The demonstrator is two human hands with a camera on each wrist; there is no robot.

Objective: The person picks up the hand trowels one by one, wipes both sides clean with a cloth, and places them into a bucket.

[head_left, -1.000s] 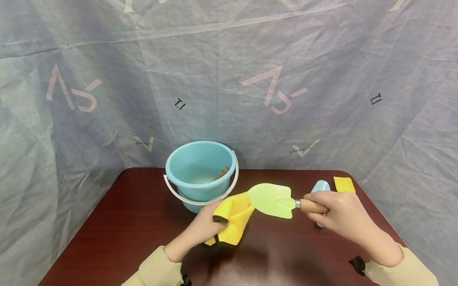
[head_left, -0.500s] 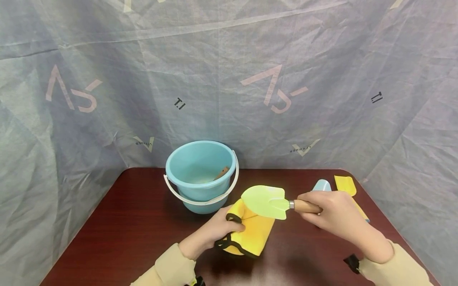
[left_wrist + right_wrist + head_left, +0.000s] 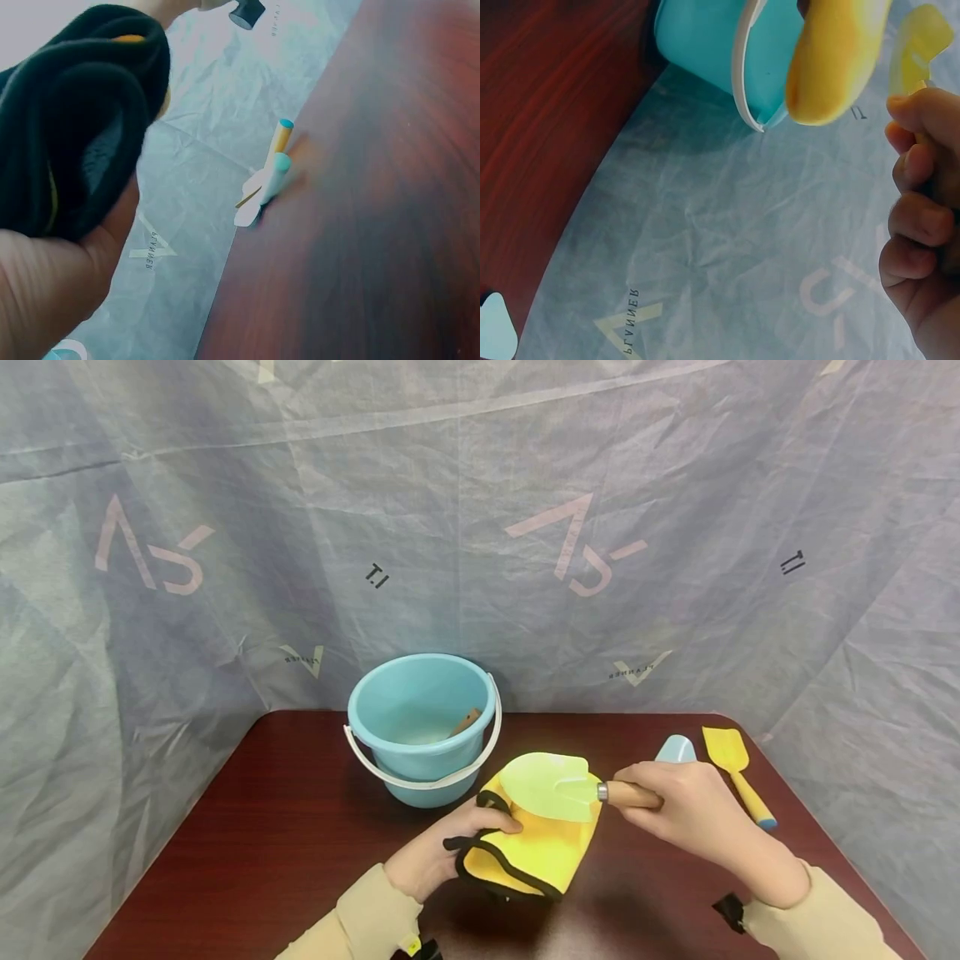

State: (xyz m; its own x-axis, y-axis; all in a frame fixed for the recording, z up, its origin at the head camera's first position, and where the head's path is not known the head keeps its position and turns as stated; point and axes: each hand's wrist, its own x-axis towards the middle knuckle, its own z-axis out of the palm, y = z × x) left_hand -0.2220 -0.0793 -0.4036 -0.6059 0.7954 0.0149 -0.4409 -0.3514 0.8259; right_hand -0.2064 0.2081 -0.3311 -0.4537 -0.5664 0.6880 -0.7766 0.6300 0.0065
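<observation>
In the head view, the left hand [image 3: 438,850] clamps its fingers on a yellow, black-edged cloth item [image 3: 551,852], held above the tabletop [image 3: 255,835] towards its near edge. The right hand's [image 3: 690,802] fingers curl round the wooden handle of a pale green trowel [image 3: 543,787], its blade overlapping the cloth; contact is unclear. A light-blue plastic bucket [image 3: 427,764] stands near the far edge; a yellow shovel [image 3: 738,772] and a light-blue scoop [image 3: 677,749] lie by the far right corner.

The left wrist view shows the cloth's dark opening.

The right wrist view shows its rounded yellow end before the bucket.
</observation>
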